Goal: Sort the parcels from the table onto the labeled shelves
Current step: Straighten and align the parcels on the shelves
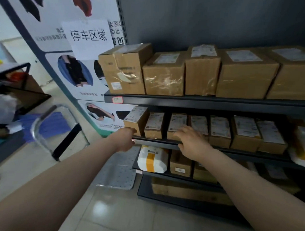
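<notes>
Shelving: dark metal shelves (209, 101) of brown cardboard parcels (164, 76).
Left hand (125, 139): arm outstretched, against tilted small brown box (135, 120); grip unclear.
Right hand (190, 141): fingers spread over neighbouring boxes (177, 122).

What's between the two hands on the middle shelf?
One small labelled box stands on the shelf between left hand and right hand, per the head view.

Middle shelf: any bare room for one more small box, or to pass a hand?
Only a narrow dark gap between the second small brown cardboard box and the third, left of the right hand. Beyond, the row runs tight to the white-and-yellow bag. The top shelf's big cardboard boxes are packed too.
</notes>
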